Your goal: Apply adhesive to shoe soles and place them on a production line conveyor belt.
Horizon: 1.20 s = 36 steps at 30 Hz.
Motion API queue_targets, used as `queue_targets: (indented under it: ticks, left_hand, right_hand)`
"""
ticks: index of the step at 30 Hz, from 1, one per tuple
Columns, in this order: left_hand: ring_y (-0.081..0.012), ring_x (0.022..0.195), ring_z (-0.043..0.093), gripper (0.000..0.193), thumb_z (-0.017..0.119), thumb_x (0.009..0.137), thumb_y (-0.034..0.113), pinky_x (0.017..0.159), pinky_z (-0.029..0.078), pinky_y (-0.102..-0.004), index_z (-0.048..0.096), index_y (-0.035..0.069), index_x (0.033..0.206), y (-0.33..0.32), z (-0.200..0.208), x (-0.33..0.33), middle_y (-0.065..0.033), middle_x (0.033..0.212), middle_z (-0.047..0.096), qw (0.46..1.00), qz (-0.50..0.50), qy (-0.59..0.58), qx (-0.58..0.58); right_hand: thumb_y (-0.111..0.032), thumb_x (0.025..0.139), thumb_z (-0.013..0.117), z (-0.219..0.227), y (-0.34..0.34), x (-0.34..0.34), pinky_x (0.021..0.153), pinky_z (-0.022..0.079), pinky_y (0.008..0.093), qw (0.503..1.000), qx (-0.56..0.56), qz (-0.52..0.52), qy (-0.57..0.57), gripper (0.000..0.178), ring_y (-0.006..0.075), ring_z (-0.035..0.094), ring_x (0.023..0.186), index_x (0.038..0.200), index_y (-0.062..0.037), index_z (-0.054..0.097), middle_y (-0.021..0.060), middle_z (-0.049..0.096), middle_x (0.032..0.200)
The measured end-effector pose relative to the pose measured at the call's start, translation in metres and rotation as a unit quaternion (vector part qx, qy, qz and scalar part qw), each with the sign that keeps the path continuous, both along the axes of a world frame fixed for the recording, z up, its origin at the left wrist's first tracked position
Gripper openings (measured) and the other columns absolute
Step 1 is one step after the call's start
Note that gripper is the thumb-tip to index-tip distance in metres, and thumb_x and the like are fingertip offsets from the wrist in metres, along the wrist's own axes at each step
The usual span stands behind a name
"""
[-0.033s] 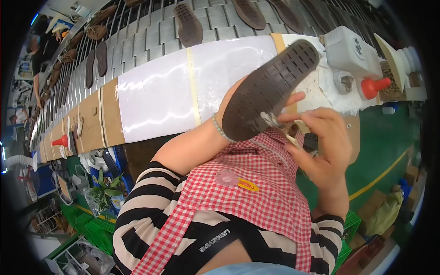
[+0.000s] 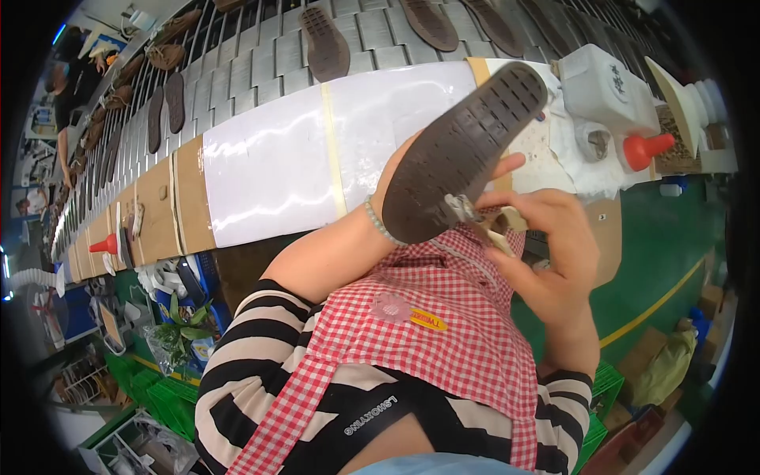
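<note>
My left hand (image 2: 389,187) holds up a dark brown shoe sole (image 2: 467,146) with its ribbed tread facing me. Most of that hand is hidden behind the sole; one fingertip shows past its right edge. A bead bracelet (image 2: 377,224) circles the left wrist. My right hand (image 2: 550,257) is closed on a small pale tool (image 2: 497,227), which it presses against the sole's heel end, where a small shiny piece (image 2: 459,207) sits. Both hands are raised in front of my red checked apron (image 2: 443,332).
A white-covered workbench (image 2: 269,170) runs in front of me, with a slatted conveyor (image 2: 261,59) behind it carrying several soles (image 2: 326,43). A white box (image 2: 609,83) and a red knob (image 2: 645,148) stand at the right. Another person (image 2: 67,87) works far left. Green crates (image 2: 170,396) lie below.
</note>
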<state>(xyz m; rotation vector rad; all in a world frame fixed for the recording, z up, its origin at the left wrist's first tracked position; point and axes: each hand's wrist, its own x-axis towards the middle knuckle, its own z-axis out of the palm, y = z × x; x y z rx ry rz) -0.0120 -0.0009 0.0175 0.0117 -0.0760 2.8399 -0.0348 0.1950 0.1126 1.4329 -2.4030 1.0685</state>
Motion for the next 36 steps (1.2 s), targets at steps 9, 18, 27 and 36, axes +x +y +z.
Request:
queue_targets:
  ticks: [9,18,27,36]
  left_hand:
    - [-0.0354,0.152,0.02,0.043,0.048,0.104,0.025,0.121,0.026,-0.0609,0.049,0.005,0.142,0.0,-0.001,0.0,-0.0162,0.15,0.045,0.998,0.046,0.029,-0.021]
    - [-0.0313,0.151,0.024,0.046,0.044,0.106,0.015,0.122,0.03,-0.0529,0.036,0.007,0.15,0.004,-0.001,0.005,-0.0127,0.16,0.028,1.0,0.015,0.012,0.005]
    - [-0.0231,0.149,0.031,0.057,0.056,0.101,0.008,0.117,0.039,-0.0348,0.036,0.013,0.153,0.004,-0.008,0.006,-0.0066,0.159,0.035,0.978,0.033,0.092,-0.185]
    - [-0.0191,0.136,0.046,0.062,0.07,0.095,0.017,0.111,0.039,-0.0333,0.044,0.01,0.15,0.002,-0.01,0.006,-0.0026,0.147,0.051,0.744,0.132,0.234,-0.612]
  right_hand:
    - [-0.011,0.067,0.086,-0.021,-0.006,0.007,0.079,0.05,0.0379,0.989,-0.021,-0.049,-0.139,0.045,0.0285,0.064,0.089,0.108,-0.0032,0.069,0.0094,0.068,0.093]
    - [-0.011,0.066,0.085,-0.017,-0.001,-0.003,0.081,0.049,0.0398,0.996,-0.014,-0.046,-0.069,0.042,0.0292,0.063,0.086,0.104,-0.0042,0.069,0.0078,0.068,0.092]
    - [-0.009,0.066,0.084,-0.014,-0.002,-0.01,0.079,0.048,0.0389,0.997,-0.022,-0.069,-0.029,0.039,0.0277,0.062,0.085,0.102,-0.0045,0.069,0.0073,0.067,0.087]
    - [-0.008,0.066,0.085,-0.015,-0.005,-0.018,0.076,0.048,0.0353,0.994,-0.052,-0.092,-0.033,0.041,0.0246,0.062,0.081,0.103,-0.0039,0.069,0.0065,0.066,0.088]
